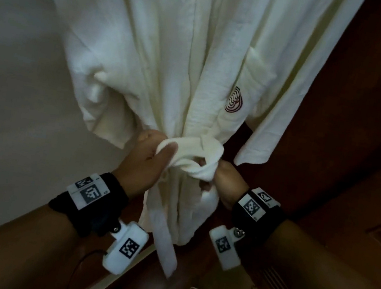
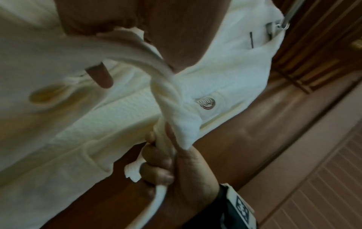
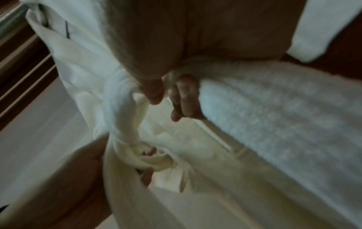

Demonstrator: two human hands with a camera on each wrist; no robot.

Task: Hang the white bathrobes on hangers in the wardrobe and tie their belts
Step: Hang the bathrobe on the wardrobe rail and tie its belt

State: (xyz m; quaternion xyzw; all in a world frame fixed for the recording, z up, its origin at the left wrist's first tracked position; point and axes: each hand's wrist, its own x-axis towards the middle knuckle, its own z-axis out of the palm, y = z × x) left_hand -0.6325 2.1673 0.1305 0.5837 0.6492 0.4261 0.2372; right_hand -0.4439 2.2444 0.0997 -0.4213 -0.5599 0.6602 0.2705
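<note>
Left hand (image 1: 149, 160) first: we see its thumb lying along the belt (image 1: 192, 159) and its fingers curled around the strand on the left of the knot, at the waist of the bathrobe (image 1: 173, 54). The robe hangs with its long axis vertical, hem end toward us in the head view, in front of the dark wooden wardrobe panel (image 1: 362, 121); the hanger itself is out of the head view. Moving right, the belt crosses the robe front horizontally and bunches into a half-formed knot between the two hands, with one tail (image 1: 164, 240) dropping straight down below it. The embroidered logo (image 1: 234, 100) sits above and to the right of the knot. Furthest right, the right hand (image 1: 224, 182) is closed on the other strand, fingers wrapped around it as the left wrist view shows plainly.

We judge the belt to be soft, thick towelling: light, limp, grippy rather than slippery, and prone to twisting into a rope. We advise holding each strand close to the knot and pulling outward along the belt's horizontal line, so the knot cinches without dragging the robe sideways.
</note>
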